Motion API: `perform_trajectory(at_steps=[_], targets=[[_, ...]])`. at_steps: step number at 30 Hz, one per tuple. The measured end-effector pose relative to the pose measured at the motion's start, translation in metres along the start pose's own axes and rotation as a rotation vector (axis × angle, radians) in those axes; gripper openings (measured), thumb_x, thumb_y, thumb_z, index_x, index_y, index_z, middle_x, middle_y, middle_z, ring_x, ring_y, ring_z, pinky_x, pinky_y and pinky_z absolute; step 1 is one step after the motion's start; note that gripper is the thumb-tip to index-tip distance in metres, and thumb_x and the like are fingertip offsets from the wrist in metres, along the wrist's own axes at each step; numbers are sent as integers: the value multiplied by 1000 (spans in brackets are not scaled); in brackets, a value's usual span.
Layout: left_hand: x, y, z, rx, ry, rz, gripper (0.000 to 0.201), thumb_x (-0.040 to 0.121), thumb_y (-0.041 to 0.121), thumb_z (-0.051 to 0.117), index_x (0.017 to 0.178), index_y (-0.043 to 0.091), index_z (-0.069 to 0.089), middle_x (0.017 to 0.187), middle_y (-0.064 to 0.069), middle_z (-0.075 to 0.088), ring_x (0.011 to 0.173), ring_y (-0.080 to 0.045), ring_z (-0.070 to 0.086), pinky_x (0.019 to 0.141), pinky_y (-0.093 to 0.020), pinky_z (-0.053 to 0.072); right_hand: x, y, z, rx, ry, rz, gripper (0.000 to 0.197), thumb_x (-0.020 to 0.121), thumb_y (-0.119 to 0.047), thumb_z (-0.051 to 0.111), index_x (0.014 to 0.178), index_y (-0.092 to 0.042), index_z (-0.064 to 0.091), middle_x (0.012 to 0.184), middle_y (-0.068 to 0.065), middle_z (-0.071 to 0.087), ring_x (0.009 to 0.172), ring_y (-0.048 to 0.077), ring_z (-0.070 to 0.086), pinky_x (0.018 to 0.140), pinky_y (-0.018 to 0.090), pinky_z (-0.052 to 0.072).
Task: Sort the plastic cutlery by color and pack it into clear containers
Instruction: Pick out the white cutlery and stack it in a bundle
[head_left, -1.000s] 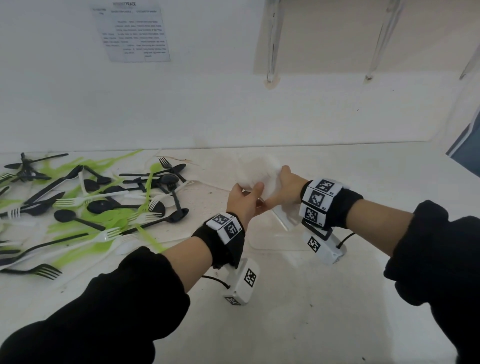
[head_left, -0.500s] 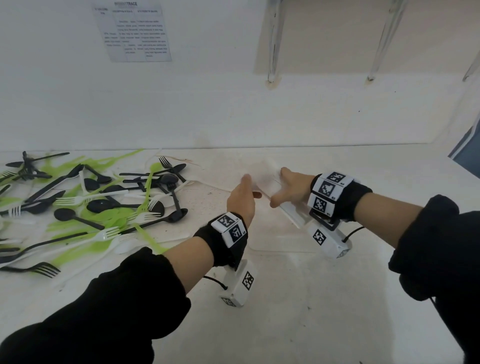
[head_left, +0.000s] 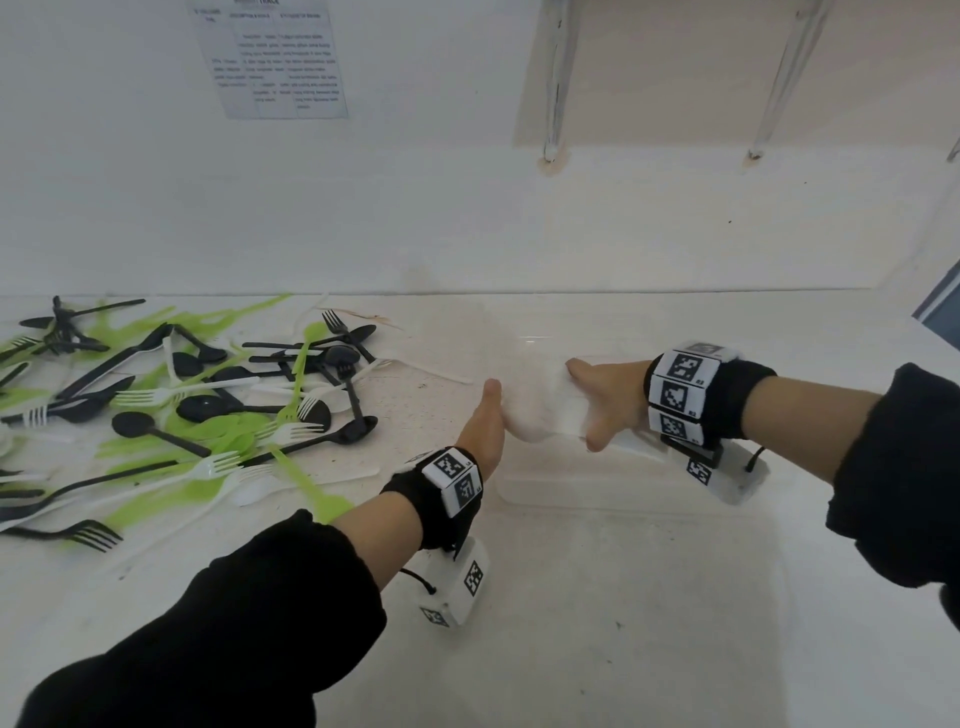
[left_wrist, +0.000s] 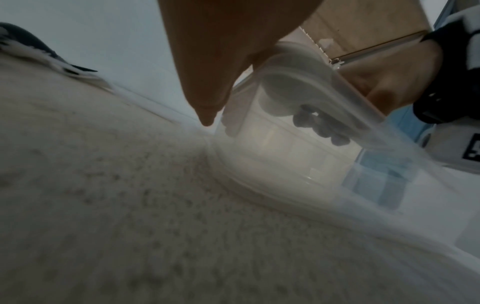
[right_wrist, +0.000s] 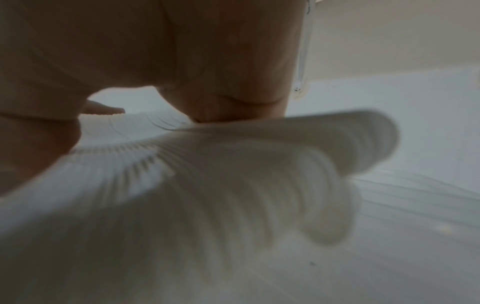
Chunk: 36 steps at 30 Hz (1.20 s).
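Your hands have drawn apart since a second ago, and the clear container (head_left: 540, 415) they were working close together on now sits between them on the table (head_left: 623, 623), seemingly being readied for packing. Your left hand (head_left: 485, 423) lies with straight fingers against its left side. Your right hand (head_left: 605, 400) curls its fingers round the right rim, gripping it. The cutlery (head_left: 208, 410) lies unsorted at the left, black, green and white mixed.
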<state>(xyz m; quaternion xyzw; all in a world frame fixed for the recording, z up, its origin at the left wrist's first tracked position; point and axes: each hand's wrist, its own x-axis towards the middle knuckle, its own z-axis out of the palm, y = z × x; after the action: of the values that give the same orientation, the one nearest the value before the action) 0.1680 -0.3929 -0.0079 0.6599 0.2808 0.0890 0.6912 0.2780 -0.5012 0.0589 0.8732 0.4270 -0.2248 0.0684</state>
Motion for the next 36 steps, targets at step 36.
perform_trajectory(at_steps=[36], targets=[[13, -17, 2, 37, -9, -27, 57, 101, 47, 12, 145, 16, 30, 143, 6, 36, 130, -8, 33, 108, -24, 18, 28, -8, 16, -194, 101, -154, 40, 95, -15, 41, 133, -22, 50, 126, 6, 60, 116, 22, 55, 101, 33, 43]])
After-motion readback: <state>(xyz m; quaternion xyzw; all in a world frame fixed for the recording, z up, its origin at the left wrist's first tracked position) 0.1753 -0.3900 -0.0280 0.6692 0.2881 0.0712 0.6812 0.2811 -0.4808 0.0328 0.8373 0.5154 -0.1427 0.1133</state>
